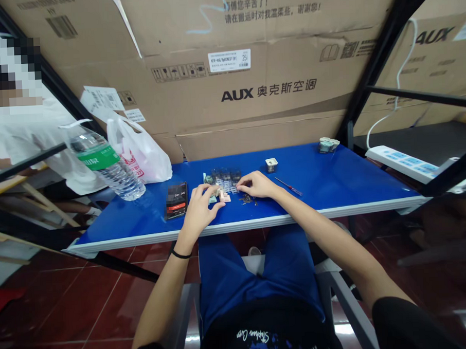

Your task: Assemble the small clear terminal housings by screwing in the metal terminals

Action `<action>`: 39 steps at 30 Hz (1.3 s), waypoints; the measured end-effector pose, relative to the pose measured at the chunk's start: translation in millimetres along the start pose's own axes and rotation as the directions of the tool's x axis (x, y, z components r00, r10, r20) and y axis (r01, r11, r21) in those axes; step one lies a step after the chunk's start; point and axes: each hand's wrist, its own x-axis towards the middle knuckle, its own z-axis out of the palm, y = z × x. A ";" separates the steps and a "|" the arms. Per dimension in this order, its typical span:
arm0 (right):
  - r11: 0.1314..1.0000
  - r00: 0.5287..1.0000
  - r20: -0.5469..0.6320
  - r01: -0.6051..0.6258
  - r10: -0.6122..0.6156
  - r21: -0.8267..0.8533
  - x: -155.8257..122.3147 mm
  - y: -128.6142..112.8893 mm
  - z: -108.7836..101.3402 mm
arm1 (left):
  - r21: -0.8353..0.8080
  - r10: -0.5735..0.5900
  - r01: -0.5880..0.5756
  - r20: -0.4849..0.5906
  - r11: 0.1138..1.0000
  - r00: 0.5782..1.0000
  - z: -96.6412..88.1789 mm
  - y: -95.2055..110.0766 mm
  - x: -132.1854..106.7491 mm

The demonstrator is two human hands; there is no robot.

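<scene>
My left hand is over the front of the blue table, thumb and fingers closed around a small pale plastic piece. To its right, my right hand has its thumb and fingertips pinched together; anything between them is too small to make out. Between and behind the hands lies a cluster of small dark and light parts. A scatter of tiny brass-coloured pieces lies just below the right fingertips. Right of that hand rests a thin screwdriver.
A phone lies left of my left hand. Behind it are a tilted water bottle and a white plastic bag. A small white block and a wrapped bundle sit farther back. A power strip is at the right.
</scene>
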 end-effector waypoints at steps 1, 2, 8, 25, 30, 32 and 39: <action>1.000 1.000 0.005 0.005 -0.005 0.000 0.1 0.0 0.6 | -0.002 -0.013 0.013 -0.005 1.000 1.000 0.2 -0.6 -0.2; 1.000 1.000 0.007 0.011 -0.011 0.000 0.4 0.1 1.2 | -0.006 -0.025 0.025 -0.005 1.000 1.000 0.8 -1.1 0.0; 1.000 0.996 -0.078 0.030 -0.030 -0.009 0.1 -0.8 -7.1 | -0.031 -0.058 0.058 -0.009 0.998 0.998 6.8 -0.9 7.0; 0.885 0.925 -0.262 -0.351 0.276 -0.307 -22.5 52.0 -89.9 | -0.019 -0.099 0.099 0.001 0.995 0.995 19.6 0.7 18.8; 0.883 0.927 -0.219 -0.362 0.305 -0.300 0.5 54.9 -85.1 | -0.017 -0.105 0.105 0.019 0.994 0.994 12.9 1.6 19.0; 0.887 0.924 -0.241 -0.361 0.297 -0.288 0.1 49.9 -85.8 | -0.018 -0.107 0.107 -0.006 0.994 0.994 4.6 4.5 18.0; 0.998 0.971 -0.239 0.005 0.011 0.067 -37.7 -31.9 -67.3 | -0.314 0.033 -0.072 -0.129 0.947 0.991 -31.5 52.2 14.5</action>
